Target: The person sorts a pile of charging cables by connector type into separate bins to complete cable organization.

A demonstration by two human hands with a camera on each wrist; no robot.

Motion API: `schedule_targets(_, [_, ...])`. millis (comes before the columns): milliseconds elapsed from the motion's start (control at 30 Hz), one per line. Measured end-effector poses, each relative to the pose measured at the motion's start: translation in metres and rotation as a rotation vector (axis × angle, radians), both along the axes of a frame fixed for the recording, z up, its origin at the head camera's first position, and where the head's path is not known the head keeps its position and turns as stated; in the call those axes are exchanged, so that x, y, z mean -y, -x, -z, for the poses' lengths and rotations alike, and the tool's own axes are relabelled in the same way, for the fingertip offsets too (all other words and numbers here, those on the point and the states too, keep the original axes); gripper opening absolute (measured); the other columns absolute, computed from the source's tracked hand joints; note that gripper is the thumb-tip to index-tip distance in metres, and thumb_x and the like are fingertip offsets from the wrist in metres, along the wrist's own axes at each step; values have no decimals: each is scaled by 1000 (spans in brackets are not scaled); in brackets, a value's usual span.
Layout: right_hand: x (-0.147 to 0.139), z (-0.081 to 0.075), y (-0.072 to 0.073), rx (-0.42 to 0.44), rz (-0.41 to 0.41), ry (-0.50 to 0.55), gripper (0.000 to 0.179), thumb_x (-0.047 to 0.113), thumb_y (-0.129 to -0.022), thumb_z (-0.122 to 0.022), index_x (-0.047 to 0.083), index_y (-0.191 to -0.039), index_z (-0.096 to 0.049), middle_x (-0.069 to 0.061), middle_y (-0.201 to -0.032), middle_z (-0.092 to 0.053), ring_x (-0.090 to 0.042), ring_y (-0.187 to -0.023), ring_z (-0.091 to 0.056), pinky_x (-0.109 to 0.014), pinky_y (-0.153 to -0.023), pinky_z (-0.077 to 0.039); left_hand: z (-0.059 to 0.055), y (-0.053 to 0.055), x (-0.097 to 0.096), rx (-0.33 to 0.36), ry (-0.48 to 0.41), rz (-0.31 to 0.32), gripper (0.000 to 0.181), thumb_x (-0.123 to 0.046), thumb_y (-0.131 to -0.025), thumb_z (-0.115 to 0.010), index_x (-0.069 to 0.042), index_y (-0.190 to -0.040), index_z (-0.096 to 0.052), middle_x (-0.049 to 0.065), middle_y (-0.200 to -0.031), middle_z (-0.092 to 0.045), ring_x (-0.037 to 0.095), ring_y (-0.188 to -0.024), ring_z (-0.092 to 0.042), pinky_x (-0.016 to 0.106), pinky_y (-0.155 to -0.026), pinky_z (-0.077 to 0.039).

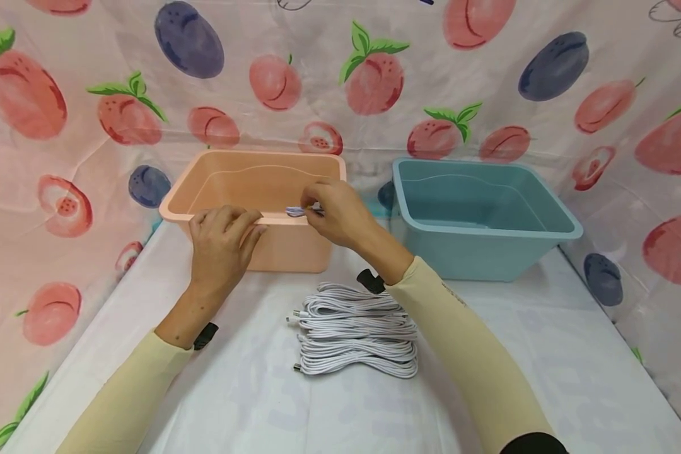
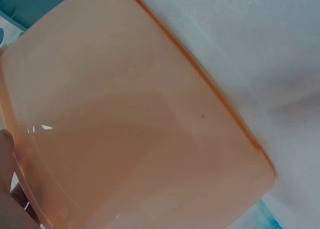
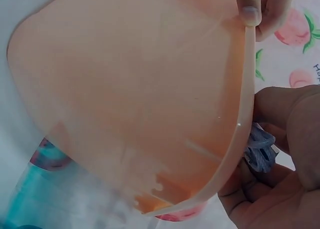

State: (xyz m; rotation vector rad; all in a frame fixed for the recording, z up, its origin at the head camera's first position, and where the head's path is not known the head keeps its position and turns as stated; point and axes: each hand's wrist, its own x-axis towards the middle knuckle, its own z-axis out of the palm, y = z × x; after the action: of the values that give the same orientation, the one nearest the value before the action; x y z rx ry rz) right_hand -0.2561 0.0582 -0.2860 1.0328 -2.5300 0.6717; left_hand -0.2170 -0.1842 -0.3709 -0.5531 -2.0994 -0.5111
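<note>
My left hand (image 1: 220, 244) grips the front rim of the peach-orange plastic bin (image 1: 286, 249), thumb outside and fingers over the edge. At the bin's front right, my right hand (image 1: 340, 214) pinches a small bundled cable (image 1: 295, 212), which hangs just inside the rim. In the right wrist view the cable bundle (image 3: 260, 148) looks greyish and folded between thumb and fingers, its ends hidden. The bin's outer wall (image 2: 125, 114) fills most of the left wrist view. Below my hands, several white coiled cables (image 1: 357, 334) lie stacked on the table.
To the right stands a blue-green plastic bin (image 1: 454, 255) of similar shape. A white cloth (image 1: 250, 397) covers the table, and a fruit-patterned curtain (image 1: 318, 75) hangs behind and along both sides.
</note>
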Motion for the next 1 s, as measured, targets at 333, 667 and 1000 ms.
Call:
schedule_targets(333, [1, 1, 3, 55, 21, 14, 9, 5, -93, -74, 3, -102, -77, -8, -103, -69, -23, -94, -65, -34, -86, -54, 2, 1, 1, 5, 7, -8, 27, -30, -101, -74, -6, -114, -76, 17, -108, -68, 40, -103, -64, 63, -100, -35])
schedule_targets(667, [-10, 7, -7, -32, -7, 65, 8, 4, -93, -73, 4, -100, -76, -8, -104, -70, -24, -96, -65, -35, -89, -54, 0, 2, 0, -7, -6, 0, 26, -30, -99, -76, -7, -112, -77, 16, -106, -68, 39, -101, -65, 62, -98, -35])
schedule_targets(1000, [-27, 12, -25, -76, -32, 80, 7, 6, -93, -76, 7, -100, -77, -6, -101, -70, -25, -99, -64, -38, -92, -52, -1, 1, 0, -14, -3, -4, 28, -30, -98, -76, -6, -112, -76, 16, -106, -69, 39, -102, -65, 63, -97, -36])
